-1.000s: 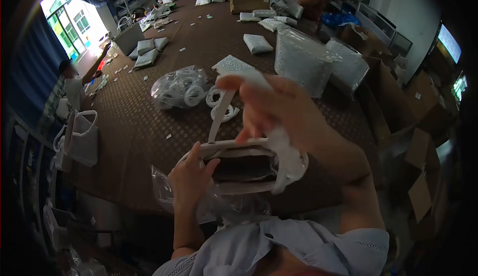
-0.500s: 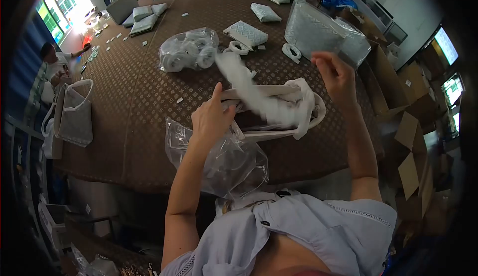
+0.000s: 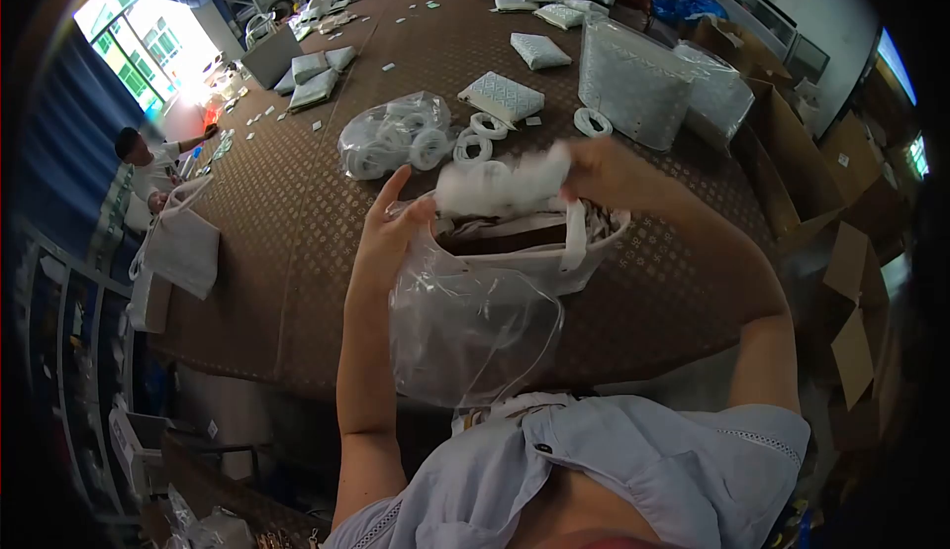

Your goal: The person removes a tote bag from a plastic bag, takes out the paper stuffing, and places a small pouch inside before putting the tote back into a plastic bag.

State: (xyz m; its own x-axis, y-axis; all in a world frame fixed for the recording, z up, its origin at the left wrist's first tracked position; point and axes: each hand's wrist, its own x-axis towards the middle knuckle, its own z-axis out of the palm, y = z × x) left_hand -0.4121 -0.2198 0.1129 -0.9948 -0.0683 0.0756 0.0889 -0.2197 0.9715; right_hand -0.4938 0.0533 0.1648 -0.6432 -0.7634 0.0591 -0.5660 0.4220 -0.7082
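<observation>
Hands (image 3: 386, 237) grip bag (image 3: 524, 247) near table edge (image 3: 297, 356), seemingly.

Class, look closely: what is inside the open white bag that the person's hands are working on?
Inside the white bag only a dark interior and some pale wadding near its rim show; the blurred white strip covers part of the opening.

Bag (image 3: 534, 252) on table (image 3: 297, 212), behind plastic sleeve (image 3: 465, 321)

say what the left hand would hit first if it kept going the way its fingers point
Probably the clear bag of white rolls lying on the table. The left hand points up and away from the person, and that bag sits beyond its fingertips, though depth is hard to judge here.
</observation>
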